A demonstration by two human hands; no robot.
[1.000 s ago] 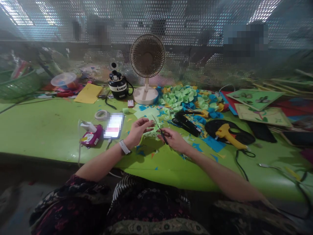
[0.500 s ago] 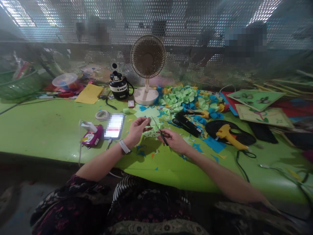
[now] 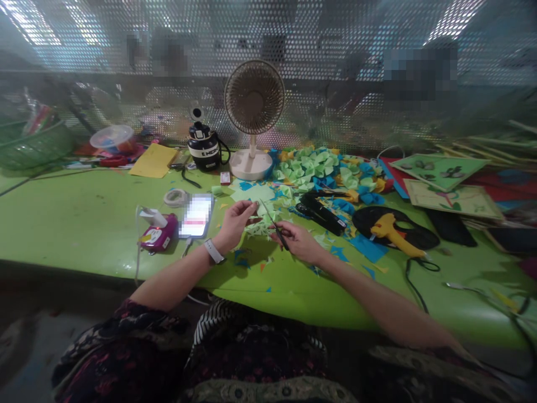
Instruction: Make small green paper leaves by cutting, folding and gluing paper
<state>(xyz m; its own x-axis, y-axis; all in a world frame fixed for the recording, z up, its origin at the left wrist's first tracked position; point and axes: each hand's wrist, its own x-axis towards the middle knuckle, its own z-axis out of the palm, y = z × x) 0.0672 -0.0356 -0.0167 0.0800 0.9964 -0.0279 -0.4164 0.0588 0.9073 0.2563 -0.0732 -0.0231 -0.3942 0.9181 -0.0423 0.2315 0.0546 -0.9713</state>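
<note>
My left hand [image 3: 236, 223], with a pale watch strap on its wrist, is held just over the paper scraps. Its thumb and fingertips are pinched together; whatever sits between them is too small to make out. My right hand [image 3: 298, 239] grips a slim pointed tool [image 3: 280, 233] with a dark handle and a thin metallic tip. That tip points up and left, close to the left fingertips. Beneath and around both hands lie pale green paper scraps [image 3: 257, 229], mixed with blue and orange bits.
Behind the hands stand a fan [image 3: 251, 165] and a black bottle [image 3: 204, 151]. Folded paper pieces [image 3: 312, 168] are heaped at its right. Nearby lie a black stapler [image 3: 322, 214], a yellow glue gun [image 3: 394, 234], a lit phone [image 3: 196, 216] and a purple power adapter [image 3: 161, 234] with cables.
</note>
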